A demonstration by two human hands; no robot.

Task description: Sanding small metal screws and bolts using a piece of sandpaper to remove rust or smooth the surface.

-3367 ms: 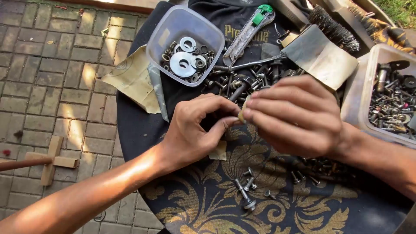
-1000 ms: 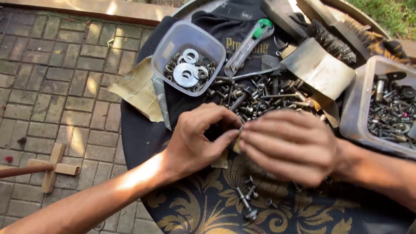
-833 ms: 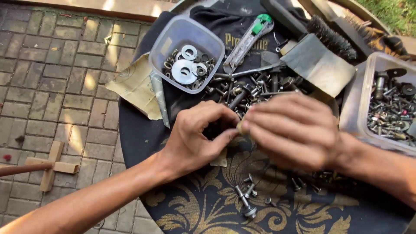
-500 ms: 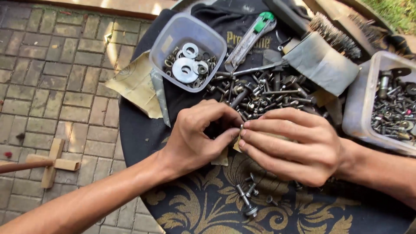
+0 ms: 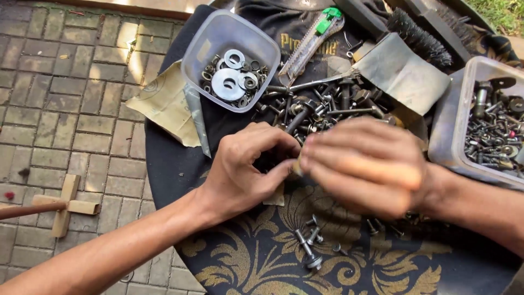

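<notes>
Nearest, loose bolts (image 5: 308,248) lie on the bench (image 5: 180,164). Above them the left hand (image 5: 245,169) and right hand (image 5: 365,164) meet, fingertips pinching a small tan piece (image 5: 297,165), mostly hidden; it looks light, rigid and easily dropped, best held by its edges. Beyond, a hardware pile (image 5: 322,106) and a washer tub (image 5: 229,60) crowd the room; the bench edge is left.

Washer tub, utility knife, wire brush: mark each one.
Washer tub (image 5: 203,41), head view, left wall.
Utility knife (image 5: 310,41), head view, mid-handle.
Wire brush (image 5: 417,37), head view, bristles.
</notes>
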